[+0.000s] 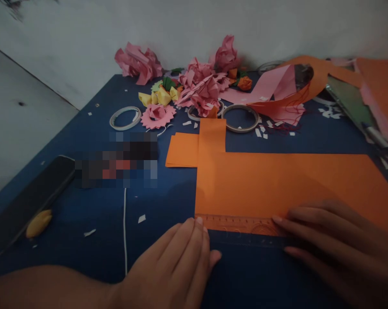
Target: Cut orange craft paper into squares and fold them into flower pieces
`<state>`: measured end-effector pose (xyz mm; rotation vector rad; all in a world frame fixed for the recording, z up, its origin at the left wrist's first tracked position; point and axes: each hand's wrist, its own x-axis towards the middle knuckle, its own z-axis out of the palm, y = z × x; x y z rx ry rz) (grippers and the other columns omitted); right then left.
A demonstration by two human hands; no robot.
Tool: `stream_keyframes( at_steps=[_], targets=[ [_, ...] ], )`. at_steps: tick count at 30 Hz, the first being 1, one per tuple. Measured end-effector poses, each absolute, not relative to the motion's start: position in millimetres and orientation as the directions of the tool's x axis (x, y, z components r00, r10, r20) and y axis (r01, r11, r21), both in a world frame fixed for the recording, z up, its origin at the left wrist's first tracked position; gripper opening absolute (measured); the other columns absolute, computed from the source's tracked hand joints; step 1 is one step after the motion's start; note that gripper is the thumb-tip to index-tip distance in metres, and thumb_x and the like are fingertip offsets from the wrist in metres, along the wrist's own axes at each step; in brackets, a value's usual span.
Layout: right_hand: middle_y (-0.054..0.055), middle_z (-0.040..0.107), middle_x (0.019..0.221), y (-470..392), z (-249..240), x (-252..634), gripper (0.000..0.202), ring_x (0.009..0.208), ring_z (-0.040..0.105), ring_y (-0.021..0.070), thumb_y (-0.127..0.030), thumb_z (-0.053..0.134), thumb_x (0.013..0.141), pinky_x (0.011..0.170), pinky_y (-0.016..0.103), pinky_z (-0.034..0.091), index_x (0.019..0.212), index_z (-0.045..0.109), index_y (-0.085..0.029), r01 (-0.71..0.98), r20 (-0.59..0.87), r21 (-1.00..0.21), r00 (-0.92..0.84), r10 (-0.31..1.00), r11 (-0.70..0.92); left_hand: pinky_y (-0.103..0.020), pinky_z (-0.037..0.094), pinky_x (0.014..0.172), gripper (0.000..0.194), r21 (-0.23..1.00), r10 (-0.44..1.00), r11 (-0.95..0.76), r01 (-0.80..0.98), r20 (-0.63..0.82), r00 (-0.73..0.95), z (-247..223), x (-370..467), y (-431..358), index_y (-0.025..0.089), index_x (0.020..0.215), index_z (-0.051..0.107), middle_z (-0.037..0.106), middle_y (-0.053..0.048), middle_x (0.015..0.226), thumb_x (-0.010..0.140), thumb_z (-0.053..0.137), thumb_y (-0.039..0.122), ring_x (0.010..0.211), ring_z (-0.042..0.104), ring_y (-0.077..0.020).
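A large sheet of orange paper (pixel 265 180) lies on the blue table. Along its near edge rests a clear plastic ruler (pixel 239 224), partly over the paper and partly over the table. My left hand (pixel 177 257) has its fingers together at the ruler's left end, fingertips on the paper's corner, thumb by the lower edge. Over the ruler's right part is my right hand (pixel 335 244), index fingertip at the upper edge and thumb near the lower one. An upright orange strip (pixel 212 135) and small orange pieces (pixel 183 150) lie beyond the paper's left corner.
Pink paper flowers (pixel 200 86) and yellow paper buds (pixel 160 95) crowd the back, near tape rolls (pixel 125 118). A dark phone (pixel 29 201) lies left, with a yellow object (pixel 38 223) beside it. A white cord (pixel 125 231) runs toward me. One patch is pixelated.
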<state>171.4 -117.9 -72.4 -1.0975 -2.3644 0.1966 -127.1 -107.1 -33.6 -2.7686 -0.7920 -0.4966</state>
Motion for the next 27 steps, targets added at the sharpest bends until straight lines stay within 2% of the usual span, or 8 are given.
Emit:
stream_keyframes(
  at_steps=[5, 9, 17, 22, 27],
  targets=[
    [0.007, 0.056, 0.108, -114.6, -69.1, 170.0, 0.039, 0.096, 0.052, 0.0198, -0.013, 0.059, 0.082, 0.08, 0.037, 0.045, 0.12, 0.055, -0.017, 0.648, 0.395, -0.288, -0.59, 0.704, 0.705, -0.03, 0.061, 0.071, 0.024, -0.145, 0.459, -0.841, 0.521, 0.318, 0.83, -22.4, -123.8, -104.2, 0.003, 0.096, 0.063, 0.072, -0.011, 0.092, 0.094, 0.043, 0.016, 0.089, 0.069, -0.0226],
    [0.007, 0.056, 0.106, -114.0, -69.6, 169.8, 0.036, 0.094, 0.052, 0.0191, -0.014, 0.058, 0.083, 0.078, 0.036, 0.045, 0.119, 0.056, -0.018, 0.658, 0.384, -0.276, -0.593, 0.707, 0.701, -0.029, 0.06, 0.07, 0.027, -0.165, 0.442, -0.855, 0.492, 0.265, 0.857, -20.7, -123.4, -104.8, 0.004, 0.102, 0.063, 0.072, -0.011, 0.093, 0.095, 0.039, 0.014, 0.089, 0.069, -0.0218],
    [0.008, 0.055, 0.108, -112.3, -68.5, 170.0, 0.036, 0.095, 0.051, 0.0195, -0.013, 0.06, 0.081, 0.08, 0.036, 0.043, 0.117, 0.058, -0.015, 0.633, 0.397, -0.284, -0.606, 0.689, 0.72, -0.031, 0.058, 0.07, 0.025, -0.17, 0.408, -0.867, 0.469, 0.299, 0.863, -23.5, -122.4, -101.2, 0.005, 0.103, 0.064, 0.072, -0.011, 0.09, 0.093, 0.046, 0.02, 0.087, 0.068, -0.0226],
    [0.008, 0.055, 0.108, -110.5, -68.3, 167.6, 0.033, 0.095, 0.051, 0.0196, -0.014, 0.059, 0.082, 0.08, 0.036, 0.043, 0.115, 0.058, -0.015, 0.636, 0.407, -0.285, -0.597, 0.692, 0.717, -0.031, 0.055, 0.059, 0.034, -0.157, 0.405, -0.871, 0.465, 0.304, 0.862, -21.6, -118.3, -92.9, 0.01, 0.106, 0.065, 0.071, -0.011, 0.081, 0.096, 0.038, 0.029, 0.071, 0.067, -0.0212],
    [0.009, 0.057, 0.102, -106.5, -59.1, 160.5, 0.028, 0.094, 0.052, 0.0195, -0.015, 0.057, 0.084, 0.078, 0.035, 0.045, 0.112, 0.058, -0.013, 0.627, 0.445, -0.26, -0.598, 0.667, 0.735, -0.032, 0.055, 0.059, 0.034, -0.15, 0.405, -0.873, 0.464, 0.309, 0.861, -21.6, -119.3, -91.4, 0.011, 0.105, 0.066, 0.07, -0.011, 0.083, 0.096, 0.038, 0.029, 0.071, 0.065, -0.0214]
  ],
)
